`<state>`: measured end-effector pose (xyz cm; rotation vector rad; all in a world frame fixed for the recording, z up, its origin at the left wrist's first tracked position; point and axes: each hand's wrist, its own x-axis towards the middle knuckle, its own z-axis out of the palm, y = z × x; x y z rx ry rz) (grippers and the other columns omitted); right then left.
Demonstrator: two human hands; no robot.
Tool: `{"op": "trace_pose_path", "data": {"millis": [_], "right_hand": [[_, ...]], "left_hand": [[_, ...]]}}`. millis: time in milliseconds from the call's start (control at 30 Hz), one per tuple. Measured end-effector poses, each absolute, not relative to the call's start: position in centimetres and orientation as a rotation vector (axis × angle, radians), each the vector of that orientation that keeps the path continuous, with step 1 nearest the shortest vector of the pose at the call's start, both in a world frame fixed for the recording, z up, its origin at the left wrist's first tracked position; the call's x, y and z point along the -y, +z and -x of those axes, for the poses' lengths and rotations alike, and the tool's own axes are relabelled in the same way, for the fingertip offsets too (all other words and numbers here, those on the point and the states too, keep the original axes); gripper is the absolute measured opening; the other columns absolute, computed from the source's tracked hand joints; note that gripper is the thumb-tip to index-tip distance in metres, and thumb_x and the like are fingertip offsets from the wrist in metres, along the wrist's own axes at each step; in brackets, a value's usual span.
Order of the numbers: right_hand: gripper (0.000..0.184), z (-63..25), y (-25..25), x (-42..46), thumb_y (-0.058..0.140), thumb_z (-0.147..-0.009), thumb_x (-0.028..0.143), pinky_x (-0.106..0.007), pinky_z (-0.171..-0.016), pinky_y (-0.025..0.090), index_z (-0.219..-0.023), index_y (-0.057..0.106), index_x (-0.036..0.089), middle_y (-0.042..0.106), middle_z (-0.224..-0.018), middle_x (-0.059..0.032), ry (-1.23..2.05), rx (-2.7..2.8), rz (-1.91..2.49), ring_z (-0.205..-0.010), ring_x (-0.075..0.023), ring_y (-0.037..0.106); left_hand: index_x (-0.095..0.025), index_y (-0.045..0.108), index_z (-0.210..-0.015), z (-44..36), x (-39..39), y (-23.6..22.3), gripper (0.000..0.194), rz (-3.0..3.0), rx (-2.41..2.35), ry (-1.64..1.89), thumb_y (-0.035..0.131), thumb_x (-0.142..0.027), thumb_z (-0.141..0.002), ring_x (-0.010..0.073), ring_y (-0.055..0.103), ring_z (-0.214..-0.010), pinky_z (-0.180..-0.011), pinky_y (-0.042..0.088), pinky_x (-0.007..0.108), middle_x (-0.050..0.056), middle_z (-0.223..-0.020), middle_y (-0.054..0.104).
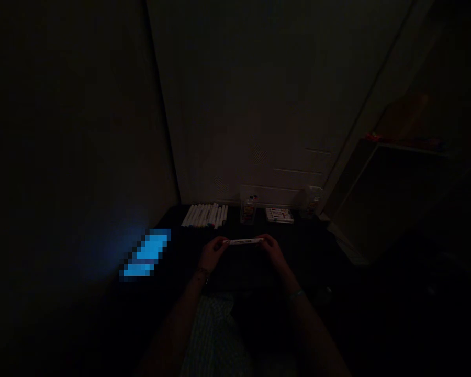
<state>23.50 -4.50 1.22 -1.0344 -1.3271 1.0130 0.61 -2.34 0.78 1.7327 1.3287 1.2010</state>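
Observation:
A white marker point(243, 242) with dark print lies level between my two hands, above the dark table. My left hand point(213, 252) pinches its left end, and my right hand point(271, 250) pinches its right end. Behind my left hand, several white markers point(205, 215) lie side by side in a row. A clear plastic case point(248, 210) with a marker or two in it stands upright beyond the held marker. To its right lies a flat pack of white markers point(279, 215). The dim light hides the finer print.
A bright blue screen, pixelated, point(147, 253) glows at the table's left side. Another clear case point(312, 201) stands at the back right. The wall point(255, 131) rises directly behind the dark table point(235, 269). Shelf-like furniture point(371, 173) stands at the right.

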Motion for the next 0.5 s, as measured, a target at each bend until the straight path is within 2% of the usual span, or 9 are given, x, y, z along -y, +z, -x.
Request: {"op": "trace_pose_path", "data": {"millis": [200,500], "right_hand": [[0.022,-23.58,1.07,4.33,0.053,-0.072,0.035,-0.023,-0.063,0.039,-0.085,0.059,0.018,0.058,-0.073,-0.0008,1.009,1.335,1.032,-0.067,-0.0129,0.051],[0.024,-23.57,1.12,4.38,0.052,-0.073,0.037,-0.023,-0.061,0.039,-0.087,0.059,0.019,0.058,-0.074,-0.0011,1.012,1.339,1.03,-0.068,-0.0134,0.051]], "left_hand": [[-0.019,0.062,-0.086,-0.52,2.29,0.51,0.036,-1.759,-1.358,1.195,0.048,-0.048,-0.07,0.0114,0.047,-0.061,-0.056,0.035,0.021,-0.002,-0.067,0.057],[-0.019,0.062,-0.085,-0.54,2.34,0.72,0.036,-1.743,-1.325,1.206,0.049,-0.048,-0.069,0.0111,0.048,-0.062,-0.057,0.036,0.021,-0.002,-0.07,0.058]]}}
